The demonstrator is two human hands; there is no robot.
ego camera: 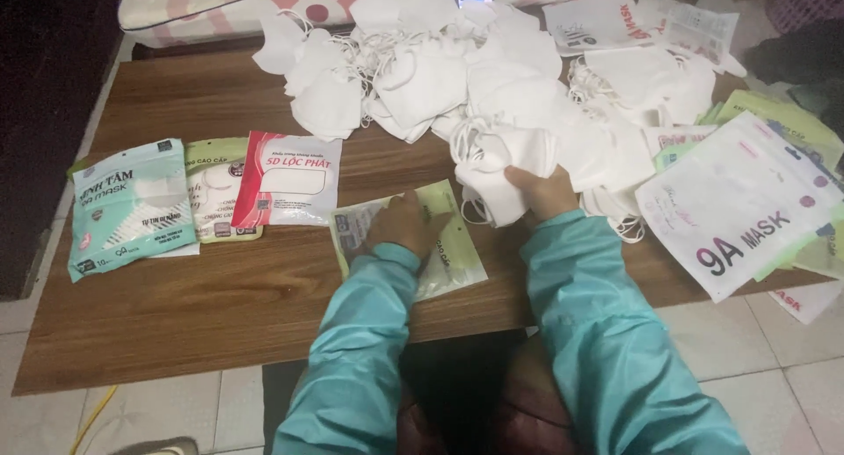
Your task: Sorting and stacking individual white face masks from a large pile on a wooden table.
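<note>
Head view: your left hand [406, 225] lay flat on the green pouch [410, 242]; just right, your right hand [543, 191] gripped a folded mask bundle [503, 169].

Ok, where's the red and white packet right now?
In the head view the red and white packet lies flat on the table, left of the left hand, last in the row of three packets.
</note>
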